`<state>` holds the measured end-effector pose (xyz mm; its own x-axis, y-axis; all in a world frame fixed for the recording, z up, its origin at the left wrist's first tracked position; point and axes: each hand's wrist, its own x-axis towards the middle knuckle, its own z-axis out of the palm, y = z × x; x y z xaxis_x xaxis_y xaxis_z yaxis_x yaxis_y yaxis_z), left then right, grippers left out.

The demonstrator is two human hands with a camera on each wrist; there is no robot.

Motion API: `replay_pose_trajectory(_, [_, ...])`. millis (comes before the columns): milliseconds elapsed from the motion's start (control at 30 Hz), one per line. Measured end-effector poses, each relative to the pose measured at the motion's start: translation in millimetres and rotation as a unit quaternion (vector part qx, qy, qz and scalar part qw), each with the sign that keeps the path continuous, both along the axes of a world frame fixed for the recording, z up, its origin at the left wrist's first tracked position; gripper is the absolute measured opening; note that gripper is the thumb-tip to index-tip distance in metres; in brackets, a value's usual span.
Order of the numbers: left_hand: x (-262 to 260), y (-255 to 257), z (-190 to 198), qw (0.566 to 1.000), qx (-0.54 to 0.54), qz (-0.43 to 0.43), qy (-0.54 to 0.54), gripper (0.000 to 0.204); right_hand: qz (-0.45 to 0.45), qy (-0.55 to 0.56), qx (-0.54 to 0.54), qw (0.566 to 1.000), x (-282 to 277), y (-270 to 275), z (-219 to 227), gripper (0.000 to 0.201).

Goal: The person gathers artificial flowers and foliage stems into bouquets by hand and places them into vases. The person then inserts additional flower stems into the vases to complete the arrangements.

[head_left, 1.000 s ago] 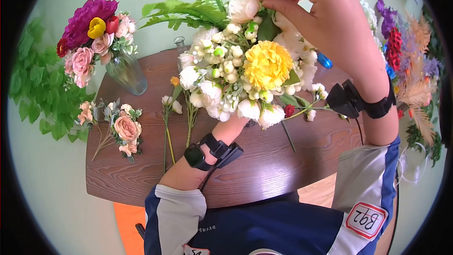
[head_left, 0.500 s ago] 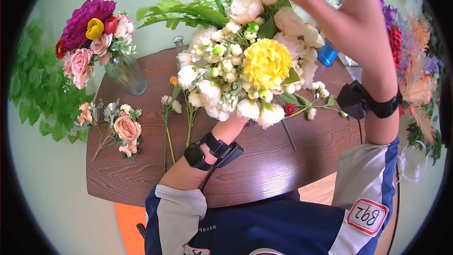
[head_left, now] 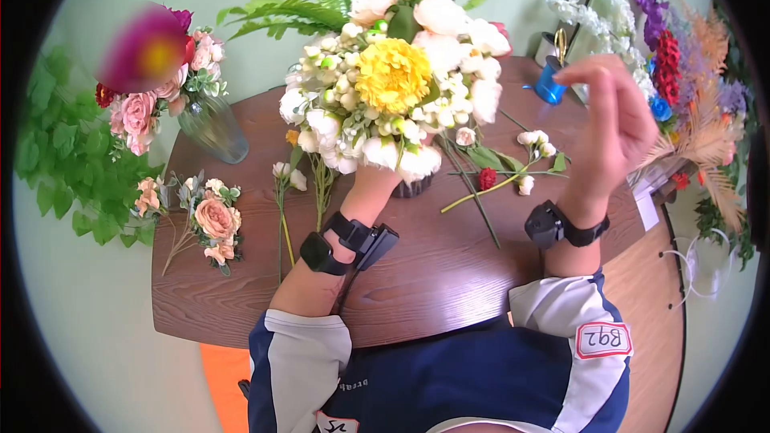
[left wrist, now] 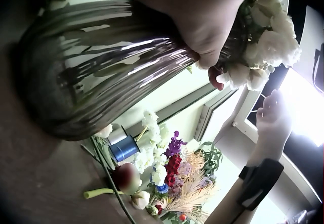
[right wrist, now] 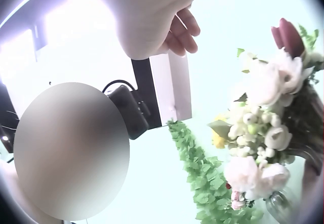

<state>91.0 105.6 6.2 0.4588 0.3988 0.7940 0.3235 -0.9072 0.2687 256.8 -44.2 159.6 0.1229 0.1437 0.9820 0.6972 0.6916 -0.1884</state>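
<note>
White and yellow flowers [head_left: 393, 76] fill the ribbed glass vase [left wrist: 101, 67] the left hand [left wrist: 197, 19] grips, the right hand [head_left: 613, 128] is open, and peach flowers [head_left: 216, 219] lie loose near the brown table's [head_left: 192, 305] left edge.

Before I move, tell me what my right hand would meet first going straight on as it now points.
Probably the white blooms on the right side of the bouquet, where the right hand's fingers roughly point; the blue spool seems lower, on the table, but depth is unclear.
</note>
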Motion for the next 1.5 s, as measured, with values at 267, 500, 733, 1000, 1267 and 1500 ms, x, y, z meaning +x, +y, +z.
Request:
replay_pose_trajectory(267, [-19, 3, 9, 0.989, -0.088, 0.045, 0.107, 0.065, 0.156, 0.200, -0.208, 0.945, 45, 45, -14, 0.023])
replay_pose_trajectory(500, [-12, 15, -26, 0.984, -0.169, 0.016, -0.054, 0.052, 0.384, 0.219, -0.235, 0.866, 68, 40, -14, 0.026])
replay_pose_trajectory(733, [-29, 16, -38, 0.929, -0.335, -0.084, -0.136, 0.052, 0.541, 0.313, -0.169, 0.762, 68, 16, -4, 0.027])
replay_pose_trajectory(1000, [-22, 24, -36, 0.923, -0.354, -0.092, -0.121, 0.055, 0.651, 0.375, -0.061, 0.657, 93, 1, 0, 0.024])
replay_pose_trajectory(1267, [-18, 19, -29, 0.934, -0.330, -0.061, -0.119, 0.052, 0.582, 0.479, -0.016, 0.656, 153, 21, -22, 0.019])
replay_pose_trajectory(1500, [-20, 23, -34, 0.941, -0.320, -0.048, -0.096, 0.058, 0.568, 0.464, 0.041, 0.678, 177, -14, -12, 0.018])
